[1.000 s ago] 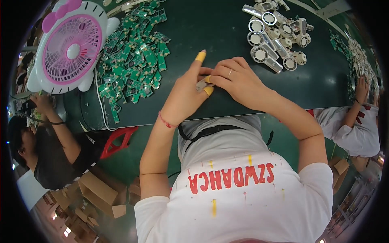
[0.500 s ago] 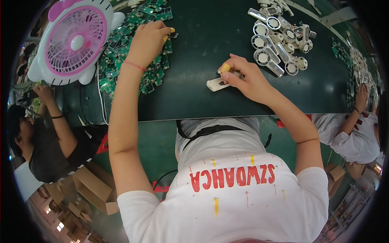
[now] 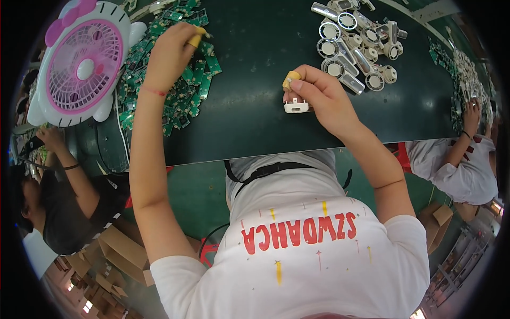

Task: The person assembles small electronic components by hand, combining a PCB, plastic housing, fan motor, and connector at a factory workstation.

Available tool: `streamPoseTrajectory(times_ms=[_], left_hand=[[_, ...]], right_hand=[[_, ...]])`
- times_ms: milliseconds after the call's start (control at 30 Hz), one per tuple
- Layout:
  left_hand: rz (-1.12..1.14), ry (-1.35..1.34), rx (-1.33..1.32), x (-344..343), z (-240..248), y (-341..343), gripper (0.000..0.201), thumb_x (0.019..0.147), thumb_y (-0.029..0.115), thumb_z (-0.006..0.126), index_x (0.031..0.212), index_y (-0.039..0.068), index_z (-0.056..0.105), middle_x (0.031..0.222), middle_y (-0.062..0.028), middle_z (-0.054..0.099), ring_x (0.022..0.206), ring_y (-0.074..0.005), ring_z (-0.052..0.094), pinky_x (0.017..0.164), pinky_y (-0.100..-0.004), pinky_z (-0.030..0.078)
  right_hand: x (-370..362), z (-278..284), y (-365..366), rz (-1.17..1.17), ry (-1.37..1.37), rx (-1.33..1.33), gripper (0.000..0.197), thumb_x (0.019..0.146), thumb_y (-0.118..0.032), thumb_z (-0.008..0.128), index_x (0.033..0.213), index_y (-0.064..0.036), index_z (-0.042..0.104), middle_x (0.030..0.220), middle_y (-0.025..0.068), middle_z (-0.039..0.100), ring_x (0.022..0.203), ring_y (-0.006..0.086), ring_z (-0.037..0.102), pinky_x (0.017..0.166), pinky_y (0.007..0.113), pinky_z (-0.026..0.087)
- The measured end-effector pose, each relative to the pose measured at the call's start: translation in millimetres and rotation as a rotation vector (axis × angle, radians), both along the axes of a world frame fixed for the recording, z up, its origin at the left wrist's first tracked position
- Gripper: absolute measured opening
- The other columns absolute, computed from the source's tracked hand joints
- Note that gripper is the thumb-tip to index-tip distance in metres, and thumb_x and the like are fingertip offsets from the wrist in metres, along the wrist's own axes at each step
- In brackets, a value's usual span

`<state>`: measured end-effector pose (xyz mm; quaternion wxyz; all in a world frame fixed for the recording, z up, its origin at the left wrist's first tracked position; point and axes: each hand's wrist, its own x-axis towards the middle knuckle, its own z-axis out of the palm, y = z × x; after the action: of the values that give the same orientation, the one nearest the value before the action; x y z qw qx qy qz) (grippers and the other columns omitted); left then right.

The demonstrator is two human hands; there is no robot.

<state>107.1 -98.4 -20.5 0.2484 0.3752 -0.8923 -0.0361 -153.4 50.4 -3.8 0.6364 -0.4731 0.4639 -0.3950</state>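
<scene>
My left hand point(image 3: 171, 56) is over a heaped pile of green circuit boards point(image 3: 201, 80) at the left of the table. Its fingers come together in a pinch, one covered by a yellow finger cot point(image 3: 195, 40); what they hold, if anything, is too small and hidden to name. Above the table's middle, my right hand point(image 3: 325, 100) grips a small white plastic housing point(image 3: 296, 108) between thumb and fingers. The housing's end, with a slot in it, faces me; the rest is behind my fingers. A yellow finger cot point(image 3: 291, 81) covers a right finger too.
A white and pink fan point(image 3: 85, 69) stands at the far left, its white cable point(image 3: 121, 125) running down beside the boards. White and silver handheld-fan parts point(image 3: 353, 50) lie heaped at the back right. Co-workers sit on both sides, one with a hand point(image 3: 470, 118) by another pile.
The white housing has turned from lying lengthwise to showing its slotted end. My left hand has shifted left over the boards. The whole view has moved slightly.
</scene>
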Motion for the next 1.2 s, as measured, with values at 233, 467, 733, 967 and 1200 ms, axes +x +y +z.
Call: streamPoseTrajectory(times_ms=[233,467,733,967,1200], left_hand=[[0.224,0.419,0.350,-3,1,18,0.012,0.087,0.005,0.052,0.098,0.004,0.053,0.095,-0.0047,0.067,0.082,-0.0129,0.064,0.067,-0.0251,0.047],[-0.042,0.489,0.314,-74,33,117,0.029,0.079,-0.003,0.055,0.106,0.006,0.061,0.087,-0.0120,0.060,0.078,-0.0282,0.060,0.066,-0.0318,0.048],[-0.031,0.680,0.234,-102,19,147,0.035,0.074,-0.010,0.051,0.106,0.001,0.059,0.100,-0.0114,0.063,0.078,-0.0273,0.060,0.068,-0.0307,0.049],[-0.027,0.732,0.200,-102,16,145,0.042,0.069,-0.012,0.051,0.108,0.000,0.059,0.101,-0.0112,0.064,0.072,-0.0260,0.058,0.066,-0.0300,0.047],[-0.066,0.602,0.125,-98,31,141,0.047,0.065,-0.010,0.051,0.110,0.000,0.060,0.098,-0.0135,0.063,0.068,-0.0253,0.057,0.064,-0.0307,0.046]], right_hand=[[0,-6,-2,-0.011,0.034,-0.056,0.013,0.091,-0.013,0.048,0.087,-0.0027,0.054,0.074,0.0014,0.055,0.068,0.0056,0.051,0.064,0.020,0.042],[14,16,10,-0.123,-0.006,-0.124,0.013,0.085,-0.012,0.055,0.082,0.0007,0.055,0.074,0.0019,0.056,0.066,0.0057,0.054,0.060,0.021,0.046],[14,21,16,-0.119,-0.003,-0.289,0.011,0.085,-0.007,0.055,0.079,0.0015,0.051,0.071,0.0020,0.056,0.067,0.0038,0.053,0.059,0.020,0.047],[18,22,15,-0.141,-0.015,-0.291,0.012,0.087,-0.011,0.052,0.081,-0.0011,0.051,0.069,0.0001,0.053,0.063,0.0026,0.049,0.053,0.019,0.041],[10,30,12,-0.032,-0.215,-0.015,0.012,0.088,-0.016,0.050,0.083,-0.0053,0.052,0.065,-0.0019,0.051,0.054,0.0021,0.041,0.046,0.018,0.031]])
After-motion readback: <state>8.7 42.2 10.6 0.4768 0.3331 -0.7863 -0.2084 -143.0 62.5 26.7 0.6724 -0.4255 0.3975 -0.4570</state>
